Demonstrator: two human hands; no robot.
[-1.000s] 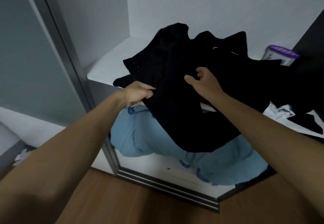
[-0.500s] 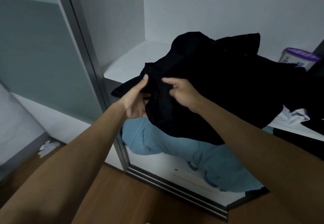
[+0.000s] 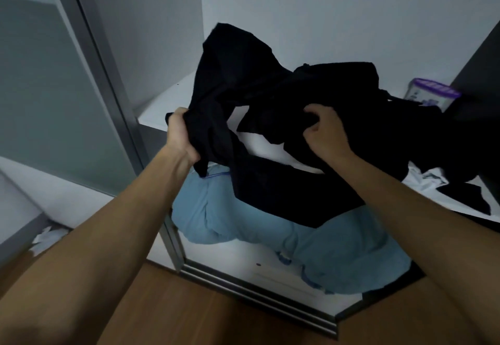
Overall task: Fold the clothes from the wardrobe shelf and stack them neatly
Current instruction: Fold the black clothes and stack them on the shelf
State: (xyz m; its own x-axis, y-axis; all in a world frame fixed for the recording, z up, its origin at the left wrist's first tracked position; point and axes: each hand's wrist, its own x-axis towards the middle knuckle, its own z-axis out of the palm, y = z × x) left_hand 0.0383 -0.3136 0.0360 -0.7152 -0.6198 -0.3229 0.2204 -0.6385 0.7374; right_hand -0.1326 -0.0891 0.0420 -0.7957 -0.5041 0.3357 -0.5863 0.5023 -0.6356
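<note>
- Head view: your left hand gripped a bunched edge of the black fabric garment, fingers curled round it.
- Your right hand pinched another fold of it, fingers curled.
- Garment hung just above the white wardrobe shelf, part draping over its front edge.
- Light blue fabric bundle lay below; purple-lidded white tub stood back right.
</note>
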